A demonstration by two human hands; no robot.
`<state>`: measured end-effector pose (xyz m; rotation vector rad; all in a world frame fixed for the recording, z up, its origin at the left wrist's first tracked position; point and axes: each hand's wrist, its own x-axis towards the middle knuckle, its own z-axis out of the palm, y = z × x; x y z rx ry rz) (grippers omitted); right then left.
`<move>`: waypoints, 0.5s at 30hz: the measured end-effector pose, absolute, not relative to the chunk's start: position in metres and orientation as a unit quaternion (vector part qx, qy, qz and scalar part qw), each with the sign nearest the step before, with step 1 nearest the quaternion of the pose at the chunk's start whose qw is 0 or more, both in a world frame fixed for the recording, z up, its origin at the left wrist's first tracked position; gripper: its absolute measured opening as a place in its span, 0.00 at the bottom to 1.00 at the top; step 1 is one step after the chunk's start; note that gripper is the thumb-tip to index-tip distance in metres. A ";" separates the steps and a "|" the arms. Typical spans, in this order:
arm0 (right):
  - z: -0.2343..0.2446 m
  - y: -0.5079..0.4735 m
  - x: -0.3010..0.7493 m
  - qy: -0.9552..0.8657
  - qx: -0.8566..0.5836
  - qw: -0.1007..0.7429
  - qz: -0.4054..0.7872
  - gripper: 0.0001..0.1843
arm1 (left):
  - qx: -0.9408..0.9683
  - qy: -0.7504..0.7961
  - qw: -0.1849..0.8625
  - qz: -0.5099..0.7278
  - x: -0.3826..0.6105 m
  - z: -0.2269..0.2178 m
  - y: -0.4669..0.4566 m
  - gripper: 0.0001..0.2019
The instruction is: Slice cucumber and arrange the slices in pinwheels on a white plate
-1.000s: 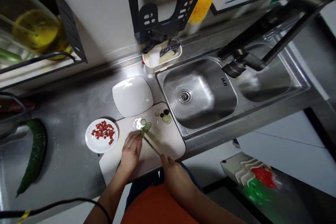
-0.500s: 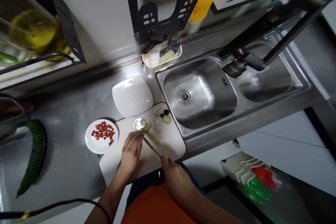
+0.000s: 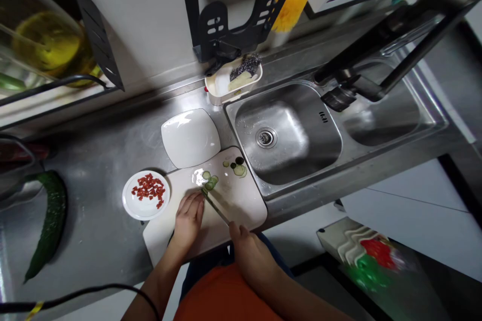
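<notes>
Hands (image 3: 188,218) curled over cucumber (image 3: 204,192), around knife (image 3: 218,210)

A plain orange top (image 3: 222,298) fills the bottom centre of the frame, with a dark blue garment (image 3: 190,276) showing above it and along its right side, while the left hand (image 3: 189,214), the right hand (image 3: 251,251) and both forearms (image 3: 158,278) are bare down to the lower edge.
</notes>
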<state>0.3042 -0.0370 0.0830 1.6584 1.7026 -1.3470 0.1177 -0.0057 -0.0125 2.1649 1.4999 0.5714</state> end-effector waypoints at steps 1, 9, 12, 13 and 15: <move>0.082 -0.037 0.304 0.611 0.594 0.203 -0.482 0.24 | 0.783 0.543 0.221 0.207 0.118 -0.012 -0.005 0.11; 0.078 -0.037 0.304 0.615 0.596 0.194 -0.478 0.24 | 0.782 0.541 0.228 0.208 0.118 -0.012 -0.005 0.11; 0.078 -0.034 0.303 0.610 0.590 0.192 -0.493 0.24 | 0.784 0.540 0.223 0.209 0.117 -0.013 -0.006 0.11; 0.078 -0.033 0.302 0.608 0.592 0.190 -0.494 0.24 | 0.784 0.540 0.221 0.210 0.117 -0.013 -0.006 0.11; 0.078 -0.031 0.301 0.607 0.597 0.188 -0.489 0.24 | 0.785 0.541 0.219 0.210 0.117 -0.013 -0.006 0.11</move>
